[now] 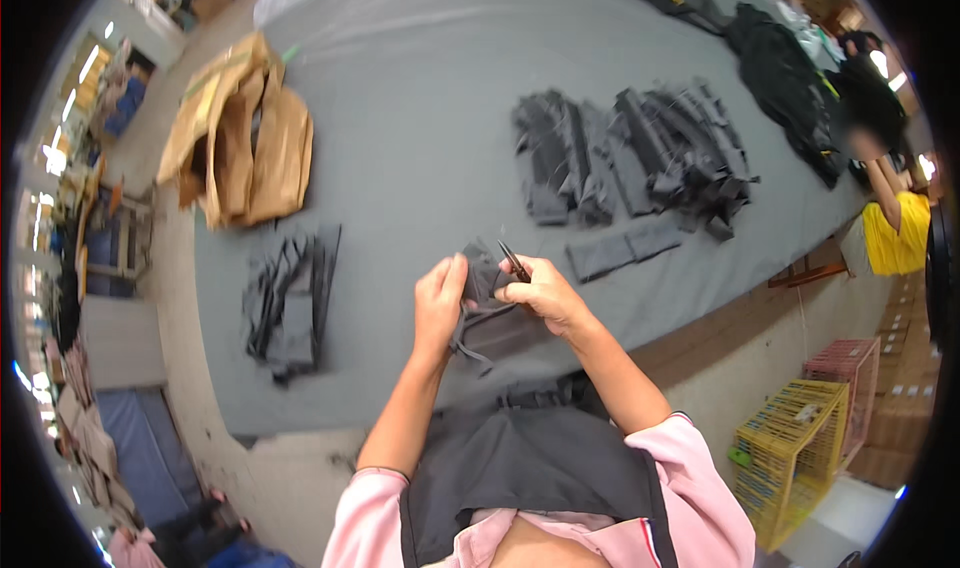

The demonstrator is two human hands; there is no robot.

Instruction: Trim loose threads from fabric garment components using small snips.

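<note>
Left hand (440, 298) pinches dark fabric piece (485, 283) above table (420, 118) edge; right hand (540, 290) closed on small snips (513, 261). Trimming step, apparently; next cut needs fabric held taut.

Open grey table (430, 108) straight ahead of both hands, w/ a wide bare strip running up the middle to the far end. Left side: small dark fabric pile (288, 303) sits near the left hand (438, 303), brown cardboard box (243, 133) further out, gap btwn them passable. Right side: two flat grey pieces (622, 251) just beside the right hand (540, 290), then big stacks of dark strips (635, 153) behind them block that way. Far right corner taken by black garments (780, 78). Near edge: dark cloth on the lap (520, 458) crowds the space under the hands.
</note>
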